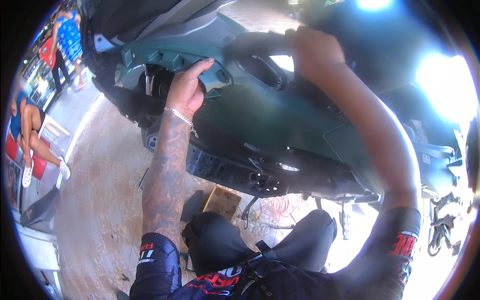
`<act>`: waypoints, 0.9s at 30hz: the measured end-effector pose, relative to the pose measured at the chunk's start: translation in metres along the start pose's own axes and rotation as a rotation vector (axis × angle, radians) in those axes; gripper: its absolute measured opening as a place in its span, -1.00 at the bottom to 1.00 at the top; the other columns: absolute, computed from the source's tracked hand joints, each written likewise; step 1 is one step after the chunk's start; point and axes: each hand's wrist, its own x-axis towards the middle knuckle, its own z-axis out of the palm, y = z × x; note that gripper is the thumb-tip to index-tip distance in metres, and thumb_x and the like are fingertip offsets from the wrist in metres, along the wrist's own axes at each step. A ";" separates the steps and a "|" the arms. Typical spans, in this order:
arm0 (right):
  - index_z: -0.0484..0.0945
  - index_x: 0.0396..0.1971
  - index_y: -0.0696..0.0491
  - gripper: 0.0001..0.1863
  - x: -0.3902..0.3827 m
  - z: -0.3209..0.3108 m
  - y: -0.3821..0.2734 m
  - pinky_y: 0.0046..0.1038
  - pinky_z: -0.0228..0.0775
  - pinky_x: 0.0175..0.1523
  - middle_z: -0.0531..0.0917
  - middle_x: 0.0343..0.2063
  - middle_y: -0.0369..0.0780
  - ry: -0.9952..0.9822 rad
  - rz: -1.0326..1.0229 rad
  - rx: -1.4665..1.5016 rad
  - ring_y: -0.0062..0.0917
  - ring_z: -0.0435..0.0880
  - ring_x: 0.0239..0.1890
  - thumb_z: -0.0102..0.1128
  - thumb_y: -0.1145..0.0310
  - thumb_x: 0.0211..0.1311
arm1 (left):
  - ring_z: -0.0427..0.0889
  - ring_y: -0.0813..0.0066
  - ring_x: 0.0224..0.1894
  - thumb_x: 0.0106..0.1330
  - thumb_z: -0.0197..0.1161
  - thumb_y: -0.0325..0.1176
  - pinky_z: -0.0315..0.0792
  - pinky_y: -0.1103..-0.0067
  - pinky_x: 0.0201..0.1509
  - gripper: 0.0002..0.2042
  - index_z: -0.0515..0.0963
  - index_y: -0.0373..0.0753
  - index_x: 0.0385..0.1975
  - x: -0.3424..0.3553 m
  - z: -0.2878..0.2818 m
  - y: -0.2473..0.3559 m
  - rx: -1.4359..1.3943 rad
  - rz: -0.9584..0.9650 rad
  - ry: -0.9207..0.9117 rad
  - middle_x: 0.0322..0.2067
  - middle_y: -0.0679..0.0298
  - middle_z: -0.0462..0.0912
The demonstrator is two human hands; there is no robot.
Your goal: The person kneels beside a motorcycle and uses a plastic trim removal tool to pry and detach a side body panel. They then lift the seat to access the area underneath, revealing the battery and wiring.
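Note:
A large green vehicle body panel (280, 120) spans the view above my knees, with a dark trim piece (242, 50) around an oval opening at its upper middle. My left hand (187, 87) is raised against the panel's left, tabbed section, thumb stretched up along it; its other fingers are mostly hidden. My right hand (315, 52) is higher, fingers curled over the dark trim beside the opening; its fingertips are hard to make out. Below the panel runs a black perforated bracket (245, 175).
A seated person (30, 125) and two standing people (65, 40) are at the left edge. Under the panel lie a yellowish box (222, 200) and pink tangled cord (275, 205) on the tiled floor (100, 190). Dark hanging parts (442, 225) are at the far right.

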 end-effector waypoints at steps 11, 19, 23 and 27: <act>0.64 -0.22 0.08 -0.78 -0.128 -0.059 0.211 -0.33 0.54 -0.35 0.66 -0.43 -0.21 0.067 0.710 -0.035 -0.45 0.69 -0.42 0.09 0.33 0.25 | 0.62 0.39 -0.01 0.19 0.36 -0.57 0.48 0.45 0.13 -0.69 0.58 -0.31 -0.05 0.004 -0.001 -0.003 0.030 0.037 0.023 -0.09 0.25 0.64; 0.64 -0.17 0.07 -0.74 -0.193 -0.035 0.266 -0.40 0.47 -0.39 0.61 -0.40 -0.23 -0.056 0.888 0.052 -0.51 0.63 -0.46 0.09 0.27 0.26 | 0.61 0.44 -0.02 0.21 0.38 -0.52 0.47 0.47 0.13 -0.70 0.58 -0.28 -0.05 -0.002 0.004 0.000 0.059 0.018 0.048 -0.10 0.29 0.64; 0.63 -0.14 0.07 -0.72 -0.210 -0.034 0.261 -0.43 0.44 -0.41 0.59 -0.38 -0.25 -0.042 0.949 0.087 -0.54 0.60 -0.48 0.09 0.25 0.27 | 0.62 0.45 -0.04 0.22 0.38 -0.49 0.48 0.48 0.10 -0.73 0.59 -0.31 -0.08 0.002 -0.001 -0.002 0.051 0.023 0.014 -0.11 0.28 0.64; 0.63 -0.12 0.07 -0.69 -0.224 -0.028 0.259 -0.46 0.40 -0.43 0.56 -0.37 -0.26 -0.005 0.991 0.111 -0.57 0.57 -0.50 0.09 0.22 0.28 | 0.62 0.45 -0.05 0.22 0.37 -0.49 0.49 0.52 0.08 -0.74 0.58 -0.34 -0.09 0.007 -0.007 -0.005 0.029 -0.005 -0.018 -0.12 0.25 0.64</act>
